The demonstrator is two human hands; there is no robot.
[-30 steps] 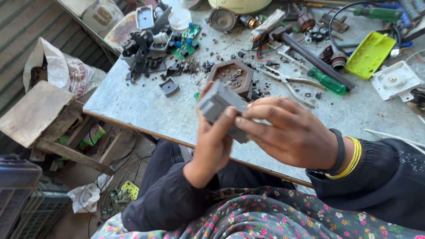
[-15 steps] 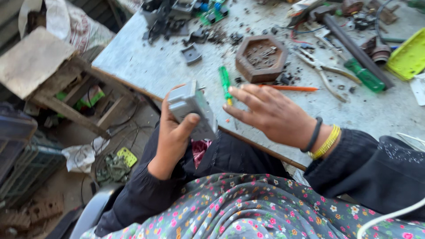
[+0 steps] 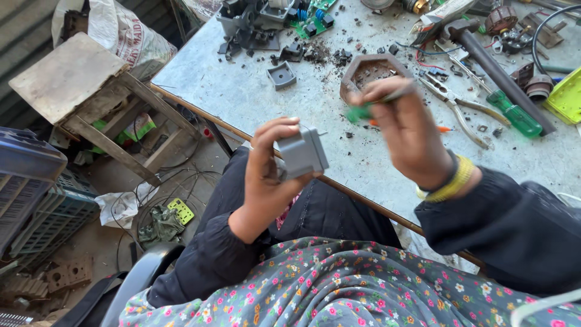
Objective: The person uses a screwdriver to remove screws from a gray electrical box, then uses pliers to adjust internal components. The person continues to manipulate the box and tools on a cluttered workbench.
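left hand (image 3: 266, 175) mid-frame, fingers wrapped tight around a grey plastic housing (image 3: 302, 153) — held above the table edge. right hand (image 3: 408, 130) pinches a green-handled screwdriver (image 3: 363, 111), blurred — near the hexagonal tray (image 3: 372, 68) on the metal table (image 3: 230, 91).

1. Green-handled tool (image 3: 363, 112) in the right hand (image 3: 411, 136): motion-blurred, tip and type unreadable, fingers cover most of the shaft.
2. Grey plastic block (image 3: 301, 152): near face hidden behind the left hand (image 3: 266, 172); palm side out of sight.
3. Yellow-green tray (image 3: 566, 97): cut off by the right edge.
4. Circuit board (image 3: 315, 15) and grey housing (image 3: 248, 24): cropped at the top edge.
5. Small dark scraps (image 3: 330, 56) on the table (image 3: 206, 79): too small to identify.
6. Blue crate (image 3: 24, 181): cut by the left edge.
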